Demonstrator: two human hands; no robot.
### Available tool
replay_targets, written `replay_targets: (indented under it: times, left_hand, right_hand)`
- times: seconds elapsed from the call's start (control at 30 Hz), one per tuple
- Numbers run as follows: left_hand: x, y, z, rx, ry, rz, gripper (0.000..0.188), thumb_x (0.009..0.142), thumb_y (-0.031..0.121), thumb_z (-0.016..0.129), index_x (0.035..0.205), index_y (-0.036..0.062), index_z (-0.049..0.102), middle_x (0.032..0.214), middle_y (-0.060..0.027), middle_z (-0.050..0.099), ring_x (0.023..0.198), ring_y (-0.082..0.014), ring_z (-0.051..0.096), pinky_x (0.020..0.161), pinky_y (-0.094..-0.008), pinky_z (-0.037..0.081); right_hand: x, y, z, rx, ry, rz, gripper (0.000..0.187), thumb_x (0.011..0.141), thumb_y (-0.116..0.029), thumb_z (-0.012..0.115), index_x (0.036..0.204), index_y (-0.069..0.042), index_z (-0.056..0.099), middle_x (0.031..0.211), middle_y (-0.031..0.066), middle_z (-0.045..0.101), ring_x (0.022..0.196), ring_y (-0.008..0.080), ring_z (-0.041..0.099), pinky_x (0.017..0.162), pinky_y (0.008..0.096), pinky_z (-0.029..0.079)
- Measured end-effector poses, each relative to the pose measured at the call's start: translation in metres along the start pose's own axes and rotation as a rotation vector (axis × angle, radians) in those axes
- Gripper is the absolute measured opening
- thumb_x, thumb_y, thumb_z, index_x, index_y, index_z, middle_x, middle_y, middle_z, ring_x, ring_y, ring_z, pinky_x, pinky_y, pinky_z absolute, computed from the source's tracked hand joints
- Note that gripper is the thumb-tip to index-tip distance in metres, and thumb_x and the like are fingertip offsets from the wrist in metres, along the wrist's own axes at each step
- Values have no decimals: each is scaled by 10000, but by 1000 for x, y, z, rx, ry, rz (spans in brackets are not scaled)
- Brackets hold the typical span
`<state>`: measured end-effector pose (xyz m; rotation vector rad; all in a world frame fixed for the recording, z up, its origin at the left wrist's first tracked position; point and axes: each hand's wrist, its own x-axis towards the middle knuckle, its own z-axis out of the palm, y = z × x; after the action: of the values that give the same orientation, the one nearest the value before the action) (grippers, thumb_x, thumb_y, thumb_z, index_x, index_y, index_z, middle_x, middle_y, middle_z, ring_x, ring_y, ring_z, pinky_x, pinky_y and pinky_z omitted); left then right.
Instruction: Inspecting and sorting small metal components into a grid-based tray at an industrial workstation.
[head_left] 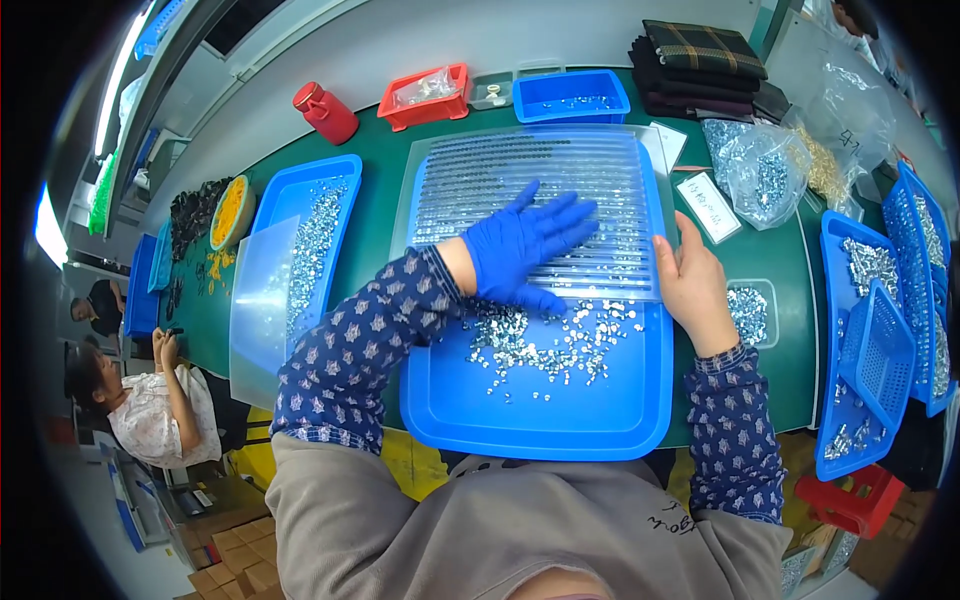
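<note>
A clear grooved plate (470,180) with rows of small shiny metal parts in its channels lies over the far part of a blue tray (540,425). My left hand (525,245), in a blue glove, rests flat on the plate with its fingers spread. Bare, my right hand (695,285) holds the plate's near right corner, thumb at the edge; the undersides of its fingers are hidden. Loose small metal parts (550,345) lie scattered in the tray just below the plate's near edge.
Left stands another blue tray (345,175) of metal parts, partly under a clear sheet (262,300). Behind are a red flask (327,113), red bin (427,97) and blue bin (571,97). Blue baskets (880,350) flank the right. Another person (160,400) sits far left.
</note>
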<state>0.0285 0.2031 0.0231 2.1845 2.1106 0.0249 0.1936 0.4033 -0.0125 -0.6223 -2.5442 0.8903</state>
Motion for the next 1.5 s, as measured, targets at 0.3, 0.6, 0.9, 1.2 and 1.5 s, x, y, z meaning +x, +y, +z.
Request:
replay_targets:
  times: [0.3,0.6,0.9,1.2,1.5]
  left_hand:
    - [-23,-26,-22,-132,282,-219,748,868,524,475,1448,127,217,1506,-136,179,1392,-352,124,1082,-587,33]
    - [-33,-67,-23,351,291,-291,330,828,181,583,1157,216,575,1319,-65,472,1297,-289,366,1091,-574,148]
    - [-19,-64,-38,468,177,-113,228,726,158,650,943,229,646,1232,9,542,1252,-208,432,1099,-569,157]
    - [-22,-81,-21,145,324,-302,82,780,189,652,860,171,644,1134,-1,573,1199,-223,463,1091,-567,152]
    - [-25,-74,-11,208,391,-403,99,785,215,629,856,212,696,1179,-25,562,1200,-265,452,1094,-550,162]
  right_hand:
    - [-1,-1,0,-2,0,16,462,897,-274,543,1249,14,462,629,132,556,592,285,574,569,401,437]
    - [-1,-5,-6,-6,-64,31,484,900,-292,510,1255,26,427,720,191,621,689,378,617,623,465,479]
    - [-1,-7,-8,3,-67,22,482,901,-290,507,1251,32,431,691,178,612,666,367,614,611,456,478]
    - [-1,-6,-7,-11,-71,18,484,898,-291,513,1249,33,433,705,180,616,673,366,616,615,455,481]
    - [-1,-6,-7,-2,-63,38,475,900,-291,511,1242,30,442,700,180,613,677,370,614,621,454,479]
